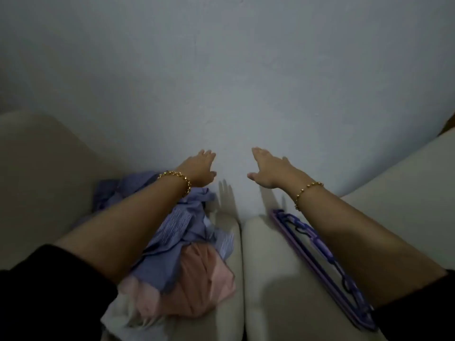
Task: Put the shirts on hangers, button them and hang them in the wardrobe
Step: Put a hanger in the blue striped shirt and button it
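Both arms are stretched straight out in front of me, over the sofa and toward the wall. Left hand is palm-down with its fingers straight and slightly spread, gripping nothing. Right hand is the same: flat, fingers apart, thumb sticking out toward the other hand, nothing in it. Both throw shadows on the wall just below them, but I honestly can't tell if the fingertips are touching the wall or just close to it. There's a gold bracelet on each wrist, left and right, and black sleeves pushed up near the elbows.

The shirts are in a crumpled heap on the left seat cushion, right under my left forearm. A blue striped shirt is on top, a pink shirt sits nearer to me, and something white pokes out at the near edge. The purple hangers lie flat on the right cushion, stacked together and partly hidden under my right forearm. Neither hand is touching the clothes or the hangers.
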